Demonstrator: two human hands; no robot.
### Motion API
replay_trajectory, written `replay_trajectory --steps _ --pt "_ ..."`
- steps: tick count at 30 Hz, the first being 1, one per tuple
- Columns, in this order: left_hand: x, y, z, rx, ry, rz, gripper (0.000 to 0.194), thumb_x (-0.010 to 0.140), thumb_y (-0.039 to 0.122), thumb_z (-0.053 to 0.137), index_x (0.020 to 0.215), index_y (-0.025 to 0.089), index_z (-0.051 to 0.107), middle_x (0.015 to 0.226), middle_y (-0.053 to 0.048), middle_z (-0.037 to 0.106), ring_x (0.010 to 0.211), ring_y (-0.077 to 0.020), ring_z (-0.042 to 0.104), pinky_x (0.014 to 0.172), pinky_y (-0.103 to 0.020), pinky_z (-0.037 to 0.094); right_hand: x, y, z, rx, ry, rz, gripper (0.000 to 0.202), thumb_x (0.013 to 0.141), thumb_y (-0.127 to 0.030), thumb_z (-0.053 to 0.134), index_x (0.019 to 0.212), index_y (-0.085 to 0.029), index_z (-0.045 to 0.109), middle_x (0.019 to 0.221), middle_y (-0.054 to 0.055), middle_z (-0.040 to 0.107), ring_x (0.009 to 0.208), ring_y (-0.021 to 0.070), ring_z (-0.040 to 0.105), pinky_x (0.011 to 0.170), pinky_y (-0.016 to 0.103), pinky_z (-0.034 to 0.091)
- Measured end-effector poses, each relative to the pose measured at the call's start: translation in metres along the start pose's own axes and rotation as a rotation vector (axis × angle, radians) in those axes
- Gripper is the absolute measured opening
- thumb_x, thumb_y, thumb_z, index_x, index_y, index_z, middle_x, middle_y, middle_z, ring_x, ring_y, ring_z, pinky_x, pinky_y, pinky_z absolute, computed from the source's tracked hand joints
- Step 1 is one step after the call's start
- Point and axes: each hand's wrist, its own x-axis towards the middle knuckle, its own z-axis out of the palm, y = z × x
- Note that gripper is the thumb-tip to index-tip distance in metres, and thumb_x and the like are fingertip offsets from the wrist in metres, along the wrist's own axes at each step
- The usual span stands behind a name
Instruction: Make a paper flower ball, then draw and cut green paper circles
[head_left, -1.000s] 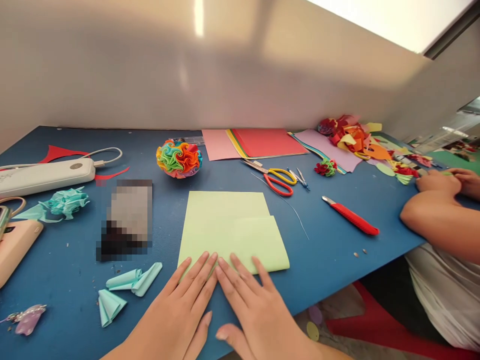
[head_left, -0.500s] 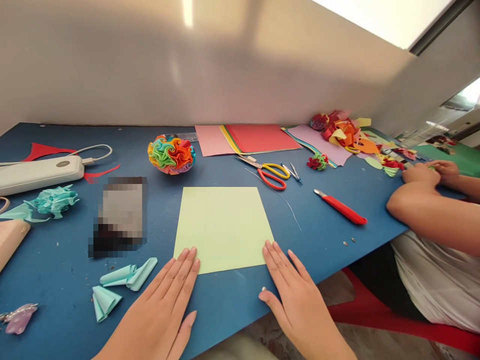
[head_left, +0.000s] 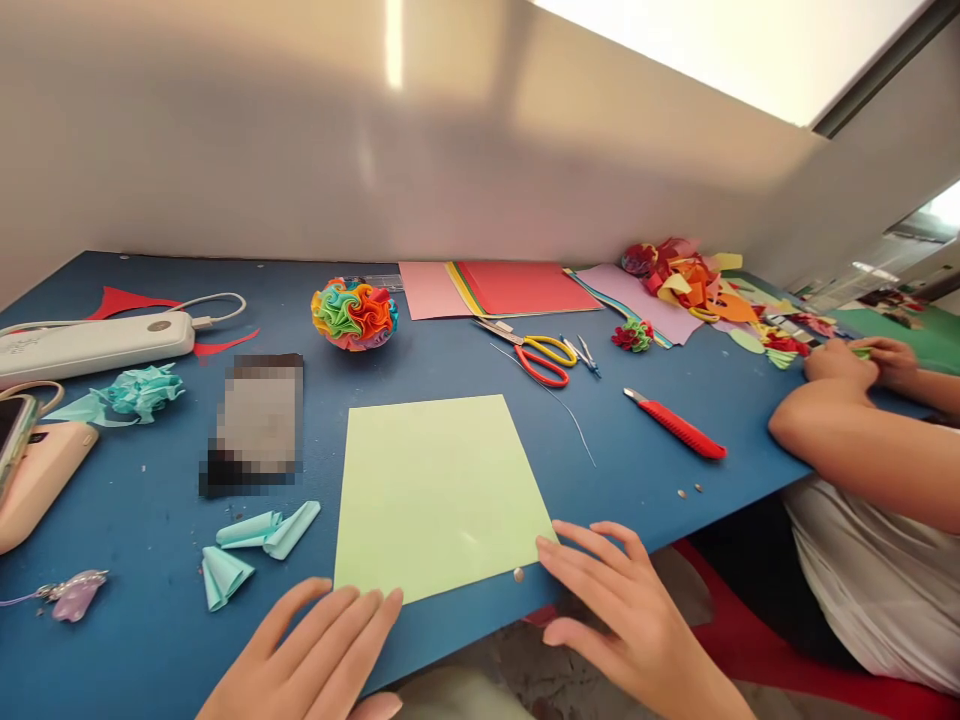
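Observation:
A light green paper sheet lies flat on the blue table, its near edge close to the table's front edge. My left hand rests its fingertips on the sheet's near left corner, fingers apart and holding nothing. At the near right corner, the fingertips of my right hand touch the sheet, with the thumb spread away below. Beyond the sheet sit a ruffled multicoloured paper ball and scissors with red and yellow handles.
A red cutter lies right, near a wire. Coloured sheets lie along the wall. On the left are a white power bank, a pixelated item and folded teal papers. Another person's arm rests at the right.
The green sheet has moved nearer the table's front edge and turned slightly. Both hands have moved down with it, and their fingers are more bent. The camera view has shifted a little.

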Motion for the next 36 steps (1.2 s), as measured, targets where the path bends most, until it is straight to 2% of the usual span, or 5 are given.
replay_trajectory --steps 12,20,24,31,36 --pt "0.009 -0.02 0.013 0.066 -0.074 0.111 0.044 0.091 0.01 0.04 0.134 0.013 0.047 0.124 -0.01 0.064 0.115 -0.0272 0.059 0.089 -0.036 0.049 0.037 0.031 -0.002 0.221 -0.075 -0.024 0.031 0.091 -0.015 0.051 0.121 -0.02 0.055 0.115 0.006 0.067 0.123 0.0238 0.051 0.101 0.045 0.037" --pt "0.067 -0.075 -0.001 -0.571 -0.241 -0.836 0.035 0.091 0.049 0.043 0.111 0.025 0.059 0.069 0.002 0.068 0.049 -0.0139 0.059 0.043 -0.023 0.043 0.089 0.061 0.007 0.777 -0.125 0.567 0.022 0.088 -0.042 0.053 0.088 -0.021 0.061 0.076 0.0 0.063 0.069 0.0155 0.059 0.062 0.028 0.047" --pt "0.085 -0.094 0.002 -0.528 -0.164 -0.978 0.045 0.089 0.051 0.042 0.123 0.023 0.051 0.104 -0.006 0.065 0.08 -0.0218 0.066 0.059 -0.031 0.054 0.122 0.083 0.019 0.901 -0.193 0.646 0.032 0.082 -0.047 0.058 0.101 -0.021 0.061 0.071 0.0 0.064 0.065 0.0167 0.059 0.055 0.027 0.045" --pt "0.073 -0.081 0.024 0.027 0.001 -0.172 0.042 0.091 0.02 0.044 0.133 0.014 0.045 0.142 -0.016 0.045 0.133 -0.03 0.041 0.11 -0.048 0.028 0.153 0.093 0.04 0.896 -0.105 0.637 0.036 0.082 -0.045 0.059 0.109 -0.021 0.059 0.069 -0.001 0.061 0.061 0.0144 0.057 0.052 0.025 0.043" --pt "0.07 -0.077 0.024 0.031 0.021 -0.267 0.049 0.089 0.017 0.049 0.137 0.01 0.039 0.142 -0.02 0.042 0.132 -0.0309 0.041 0.105 -0.047 0.038 0.157 0.083 0.035 0.889 0.101 0.583 0.039 0.084 -0.047 0.058 0.115 -0.023 0.06 0.08 0.0 0.066 0.072 0.0165 0.063 0.061 0.028 0.051"
